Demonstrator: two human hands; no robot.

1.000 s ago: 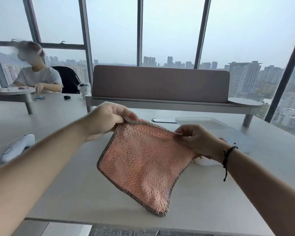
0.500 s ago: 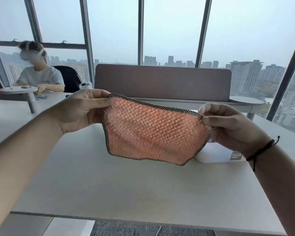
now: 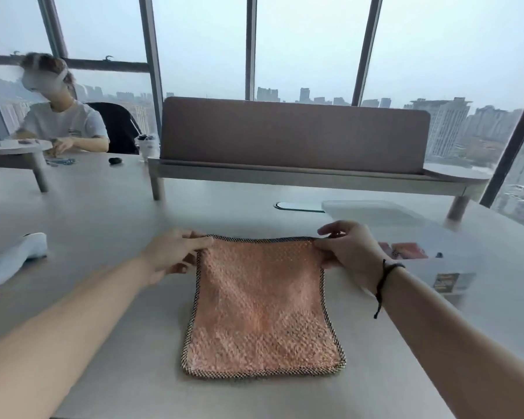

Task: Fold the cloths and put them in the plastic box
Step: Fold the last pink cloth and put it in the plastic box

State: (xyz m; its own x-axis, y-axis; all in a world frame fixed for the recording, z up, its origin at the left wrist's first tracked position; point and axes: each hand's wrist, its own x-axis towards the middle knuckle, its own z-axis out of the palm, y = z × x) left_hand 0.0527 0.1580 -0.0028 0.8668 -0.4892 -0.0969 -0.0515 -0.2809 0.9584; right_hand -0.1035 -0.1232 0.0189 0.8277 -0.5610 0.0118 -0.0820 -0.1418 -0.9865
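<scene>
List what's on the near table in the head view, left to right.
White handheld device → left hand → pink cloth → right hand → clear plastic box with folded cloths inside.

One orange cloth (image 3: 262, 309), one plastic box (image 3: 430, 267), two hands, perhaps more cloths inside
</scene>
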